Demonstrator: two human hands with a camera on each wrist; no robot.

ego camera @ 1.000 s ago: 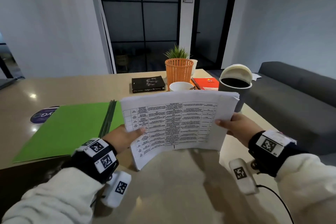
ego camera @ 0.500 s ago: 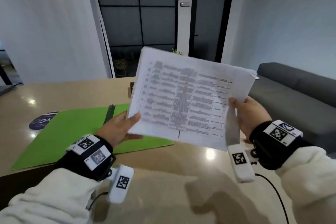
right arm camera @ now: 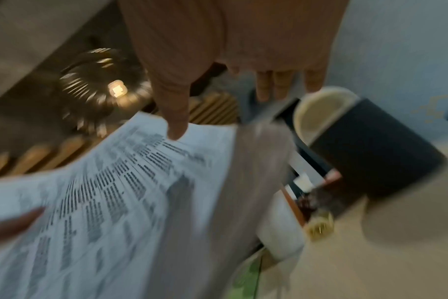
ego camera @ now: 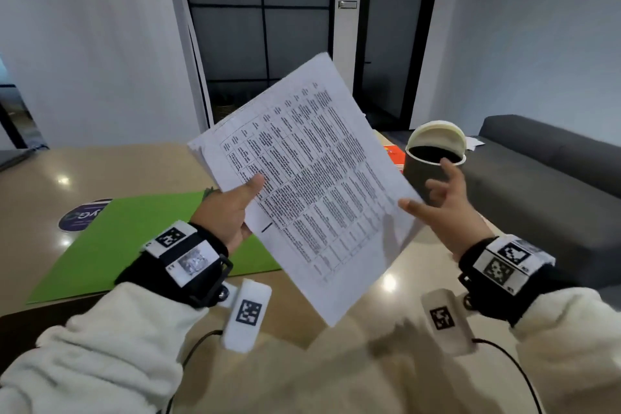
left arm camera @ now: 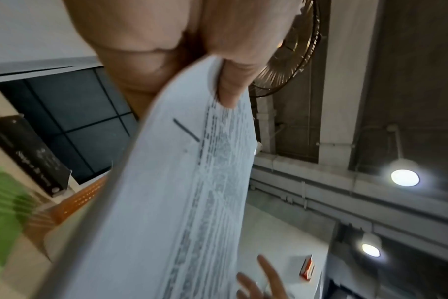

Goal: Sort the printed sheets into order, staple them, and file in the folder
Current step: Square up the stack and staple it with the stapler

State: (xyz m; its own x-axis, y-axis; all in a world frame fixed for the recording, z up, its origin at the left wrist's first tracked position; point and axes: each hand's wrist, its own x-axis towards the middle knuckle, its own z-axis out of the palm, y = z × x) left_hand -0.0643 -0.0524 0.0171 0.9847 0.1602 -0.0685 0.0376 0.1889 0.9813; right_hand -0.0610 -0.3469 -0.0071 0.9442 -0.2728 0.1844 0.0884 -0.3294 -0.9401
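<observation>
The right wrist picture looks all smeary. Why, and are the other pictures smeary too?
Right wrist view: motion blur smears the printed sheets and the bin. Left wrist view: the print is sharper, its edges soft. Head view: mostly sharp, with lamp glare on the table.

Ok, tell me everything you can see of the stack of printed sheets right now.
The stack of printed sheets is white paper, several sheets thick, printed with a dense table; the text is too small to read. A short dark dash sits near one edge. It is held in the air, tilted diagonally, above the table and green folder. The left hand pinches one edge, thumb on top. The right hand, fingers spread, touches the opposite edge with its thumb.
</observation>
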